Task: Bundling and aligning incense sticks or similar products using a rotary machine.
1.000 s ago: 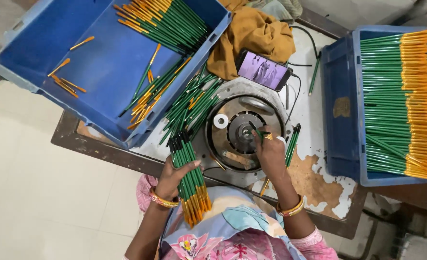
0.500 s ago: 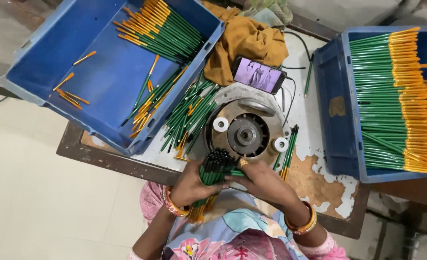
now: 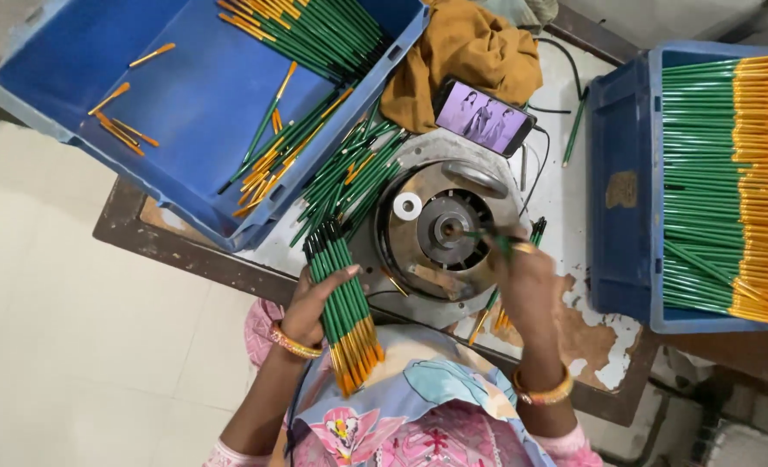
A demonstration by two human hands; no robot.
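My left hand (image 3: 313, 300) grips a thick bundle of green pencils (image 3: 342, 303) with orange ends, held over the near table edge with the orange ends toward me. My right hand (image 3: 526, 281) holds a single green pencil (image 3: 488, 235), its tip pointing into the centre of a round metal machine (image 3: 440, 232) on the table. A small white ring (image 3: 408, 205) lies on the machine's face. A loose pile of green pencils (image 3: 349, 177) lies just left of the machine.
A blue crate (image 3: 98, 52) at the left holds scattered and stacked pencils. Another blue crate (image 3: 619, 251) at the right is filled with neat rows of pencils. A phone (image 3: 486, 117) and a mustard cloth (image 3: 470, 52) lie behind the machine. The table edge (image 3: 185, 251) is worn.
Half a second ago both hands were together on the bundle. Now my right hand has moved right with one pencil to the machine, and my left hand keeps the bundle.
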